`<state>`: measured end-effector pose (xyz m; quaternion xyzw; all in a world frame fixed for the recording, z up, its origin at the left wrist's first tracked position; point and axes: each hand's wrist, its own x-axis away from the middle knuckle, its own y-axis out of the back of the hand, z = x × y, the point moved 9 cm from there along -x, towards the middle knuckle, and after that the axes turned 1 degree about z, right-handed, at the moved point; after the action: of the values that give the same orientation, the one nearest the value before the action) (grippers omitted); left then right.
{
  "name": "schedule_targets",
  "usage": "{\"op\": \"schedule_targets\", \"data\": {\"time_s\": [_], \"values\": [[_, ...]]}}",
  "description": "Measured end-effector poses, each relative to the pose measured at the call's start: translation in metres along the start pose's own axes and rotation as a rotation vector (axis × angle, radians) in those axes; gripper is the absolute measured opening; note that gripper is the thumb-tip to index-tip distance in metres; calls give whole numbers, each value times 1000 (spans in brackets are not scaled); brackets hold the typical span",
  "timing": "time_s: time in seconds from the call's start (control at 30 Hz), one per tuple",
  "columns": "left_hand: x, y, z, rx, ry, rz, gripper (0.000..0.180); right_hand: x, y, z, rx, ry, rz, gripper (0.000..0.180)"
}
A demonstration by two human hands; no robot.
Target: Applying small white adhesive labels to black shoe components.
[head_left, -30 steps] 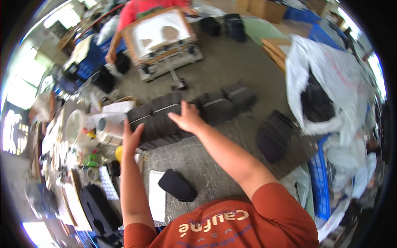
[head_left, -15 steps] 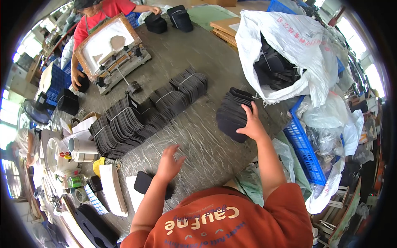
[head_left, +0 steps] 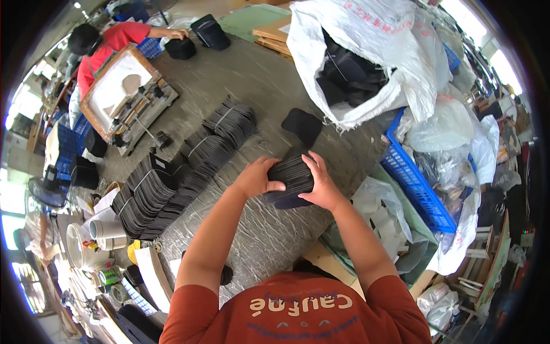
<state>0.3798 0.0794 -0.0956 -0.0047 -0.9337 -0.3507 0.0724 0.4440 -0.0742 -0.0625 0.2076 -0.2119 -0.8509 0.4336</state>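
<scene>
our left hand and right hand close from both sides on a stack of black flat pieces, fingers wrapped round its ends, so both hands are clenched on the same bundle. it sits just above the grey table, near the table's right edge, with one or two loose pieces poking out beneath it.

to do this well, we judge that the two palms should press evenly toward each other, so the pieces stay flush and none slide out at the bottom. squaring the edges against the table top would help, and so would lifting straight rather than tilted.

counting what we can see: one bundle in our hands; one single black piece lying flat on the table just beyond it, close to the white sack. to the left run rows of tied black bundles, at least five, though the far ones overlap and we cannot count them exactly. there is one large white sack, open, with dark pieces inside, and one blue crate beside the table on our right. one wooden-framed press stands at the far left corner, and one other person in a red shirt works behind it, with two black caps near that person's hand.
</scene>
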Motion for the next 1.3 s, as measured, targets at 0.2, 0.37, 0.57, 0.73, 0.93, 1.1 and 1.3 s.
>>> {"op": "schedule_targets", "data": {"time_s": [0.2, 0.37, 0.57, 0.73, 0.93, 1.1, 1.3], "values": [[67, -13, -46, -454, 158, 18, 121, 45, -44, -1, -155, -45, -32, 99], [94, -27, -53, -551, 231, -6, 122, 43, -38, 3, -312, 24, -12, 105], [104, -53, -68, -646, 76, -128, 122, 23, -68, -18, -587, -16, 35, 106], [103, -28, -4, -331, 419, -284, 115, 120, -124, 21, -277, 84, 156, 113], [129, -39, 21, 1284, 447, -489, 46, 133, -125, 21, -627, -190, 353, 110], [195, -104, -15, 1514, 541, -482, 67, 74, -135, 36, -1286, -567, 284, 100], [247, -123, -8, 1393, 646, -761, 58, 83, -176, 54, -936, -628, 700, 99]]}}
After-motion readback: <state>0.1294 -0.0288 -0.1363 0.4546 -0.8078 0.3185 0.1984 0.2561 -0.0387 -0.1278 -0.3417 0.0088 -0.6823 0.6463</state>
